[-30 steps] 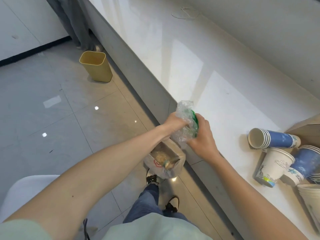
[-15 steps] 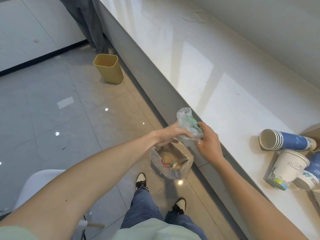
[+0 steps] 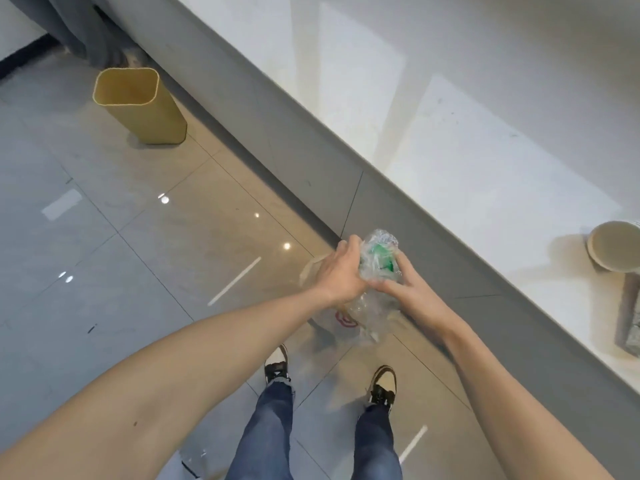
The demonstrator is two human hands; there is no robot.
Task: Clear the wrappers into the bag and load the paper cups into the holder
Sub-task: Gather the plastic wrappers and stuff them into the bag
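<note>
A crumpled clear wrapper with green print sits between both hands, just off the counter's front edge and over the floor. My left hand grips its left side and also holds the mouth of a thin clear plastic bag with a red mark, which hangs below the hands. My right hand presses the wrapper from the right and below. A stack of paper cups lies on its side at the right edge of the white counter, open end toward me.
A yellow waste bin stands on the tiled floor beside the counter's grey front panel. My two feet in black-and-cream shoes stand below the bag. Another person's grey trouser legs show at the top left.
The view has tilted down toward the floor, so most cups have left the frame. Both hands with the wrapper and bag have dropped lower, away from the counter edge.
</note>
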